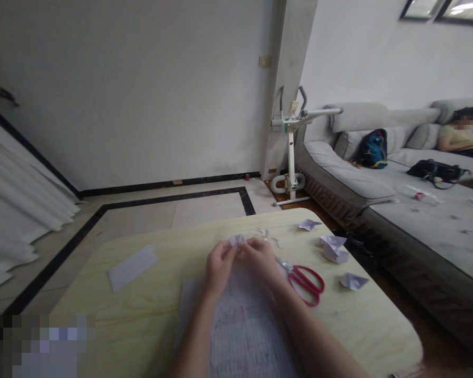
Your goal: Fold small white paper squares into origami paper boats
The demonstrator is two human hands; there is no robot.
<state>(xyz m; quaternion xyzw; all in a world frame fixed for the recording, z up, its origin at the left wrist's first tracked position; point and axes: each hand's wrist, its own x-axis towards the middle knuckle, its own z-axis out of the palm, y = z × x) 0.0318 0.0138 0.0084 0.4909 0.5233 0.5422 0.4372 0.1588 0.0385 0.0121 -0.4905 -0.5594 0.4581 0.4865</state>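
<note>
Between my two hands is a small piece of folded white paper, held over the far part of the table. My left hand pinches its left side, and my right hand grips its right side; the fingers partly hide it. Under my forearms lies a sheet of lined paper with writing. Scissors with red handles rest just right of my right hand, blades toward it. Thin paper scraps lie beyond that hand.
Several folded paper pieces lie along the right side of the wooden table. A white paper rectangle is at the left. Beyond stand exercise equipment and a grey sofa with bags and a seated person.
</note>
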